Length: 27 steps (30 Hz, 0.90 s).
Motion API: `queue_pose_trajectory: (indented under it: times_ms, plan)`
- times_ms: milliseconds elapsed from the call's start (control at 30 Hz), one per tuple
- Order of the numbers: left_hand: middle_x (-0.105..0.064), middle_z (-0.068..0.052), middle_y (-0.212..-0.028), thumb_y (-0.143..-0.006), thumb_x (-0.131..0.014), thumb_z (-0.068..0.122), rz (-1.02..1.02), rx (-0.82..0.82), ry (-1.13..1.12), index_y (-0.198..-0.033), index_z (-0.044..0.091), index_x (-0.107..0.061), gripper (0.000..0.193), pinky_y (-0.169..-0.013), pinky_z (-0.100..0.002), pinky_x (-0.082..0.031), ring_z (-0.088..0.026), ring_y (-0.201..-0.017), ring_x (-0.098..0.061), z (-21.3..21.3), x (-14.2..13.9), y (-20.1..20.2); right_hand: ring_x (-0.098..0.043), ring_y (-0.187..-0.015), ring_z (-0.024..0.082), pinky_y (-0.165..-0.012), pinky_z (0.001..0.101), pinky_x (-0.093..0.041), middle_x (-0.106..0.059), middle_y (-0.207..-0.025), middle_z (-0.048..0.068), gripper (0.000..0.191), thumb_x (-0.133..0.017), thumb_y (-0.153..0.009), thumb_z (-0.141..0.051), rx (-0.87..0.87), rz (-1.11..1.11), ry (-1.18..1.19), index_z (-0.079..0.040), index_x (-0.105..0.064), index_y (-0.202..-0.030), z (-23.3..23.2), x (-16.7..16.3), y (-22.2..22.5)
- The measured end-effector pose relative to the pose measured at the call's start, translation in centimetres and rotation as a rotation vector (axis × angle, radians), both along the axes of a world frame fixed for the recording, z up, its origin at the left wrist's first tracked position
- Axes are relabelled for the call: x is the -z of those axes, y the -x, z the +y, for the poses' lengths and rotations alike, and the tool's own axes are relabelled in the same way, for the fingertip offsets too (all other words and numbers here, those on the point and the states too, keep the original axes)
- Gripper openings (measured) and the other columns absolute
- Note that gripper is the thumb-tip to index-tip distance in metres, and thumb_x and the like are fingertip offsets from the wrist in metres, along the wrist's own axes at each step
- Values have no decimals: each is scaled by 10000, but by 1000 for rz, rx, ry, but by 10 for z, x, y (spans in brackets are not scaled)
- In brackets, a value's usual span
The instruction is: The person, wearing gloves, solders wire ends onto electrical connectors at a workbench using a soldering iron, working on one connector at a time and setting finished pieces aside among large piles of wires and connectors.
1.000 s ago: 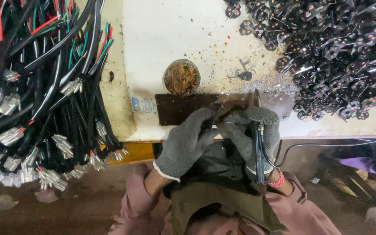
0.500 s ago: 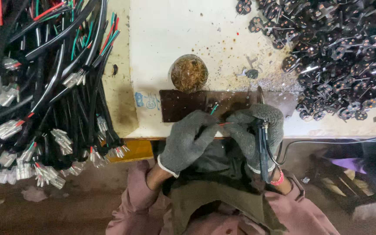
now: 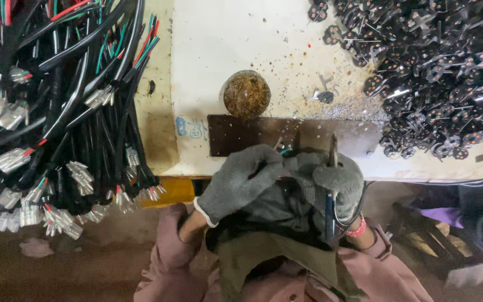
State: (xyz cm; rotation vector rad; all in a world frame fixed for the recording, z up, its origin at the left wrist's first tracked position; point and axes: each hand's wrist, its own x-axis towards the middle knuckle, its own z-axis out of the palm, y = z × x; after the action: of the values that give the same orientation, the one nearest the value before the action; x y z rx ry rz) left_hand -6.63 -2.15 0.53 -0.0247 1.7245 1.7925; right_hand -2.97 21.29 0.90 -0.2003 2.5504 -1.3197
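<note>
Both gloved hands barely shifted — left hand (image 3: 241, 179), right hand (image 3: 334, 182) gripping soldering iron (image 3: 330, 196), wire ends hidden

Both hands are gloved in grey knit and are brought together low in the view, close to the body. The left hand (image 3: 241, 179) is angled up and to the right from a bare wrist, its fingers (image 3: 269, 159) curled and pinched at the tips. The right hand (image 3: 331, 179) is set just beside it, touching it, with its fingers closed in a fist-like grip. Both forearms are bent inward, clad in pink sleeves, and a pink band is worn at the right wrist.
</note>
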Motion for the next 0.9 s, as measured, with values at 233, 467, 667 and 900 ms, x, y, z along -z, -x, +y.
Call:
queue_pose_trajectory:
  times_ms: [233, 467, 667, 900]
  plan:
    - [-680, -128, -1011, -981, -652, 152, 340, -64, 48, -1038, 32, -660, 132, -824, -351, -550, -301, -940, -683, 3, 1, -9, -631, -713, 190, -650, 252, -492, -762, -947, 66, 215, -804, -804, 11, 272, -287, 121, -45, -752, -1004, -6, -5, -3]
    - [-660, -149, -980, -1020, -597, 138, -21, 1, -136, -1051, 8, -615, 135, -861, -348, -532, -314, -925, -645, 3, 11, -11, -732, -968, 221, -831, 308, -578, -747, -1109, 105, 213, -763, -851, -2, -63, 40, 58, -62, -691, -1043, 4, 0, 4]
    - [-641, -101, -1036, -1008, -629, 141, 226, -86, 53, -1076, 20, -626, 138, -834, -316, -520, -145, -963, -626, 5, 8, -22, -653, -891, 227, -800, 329, -518, -710, -1058, 122, 463, -863, -694, -54, 134, 12, -30, -4, -650, -1102, -17, -25, 8]
    - [-681, -54, -909, -969, -693, 105, -119, -251, -89, -1071, 7, -694, 141, -734, -278, -517, -72, -823, -592, 26, 18, -33, -711, -899, 159, -818, 278, -554, -726, -1016, 74, 477, -846, -830, 41, 296, -17, 250, -80, -563, -1195, -24, -11, 7]
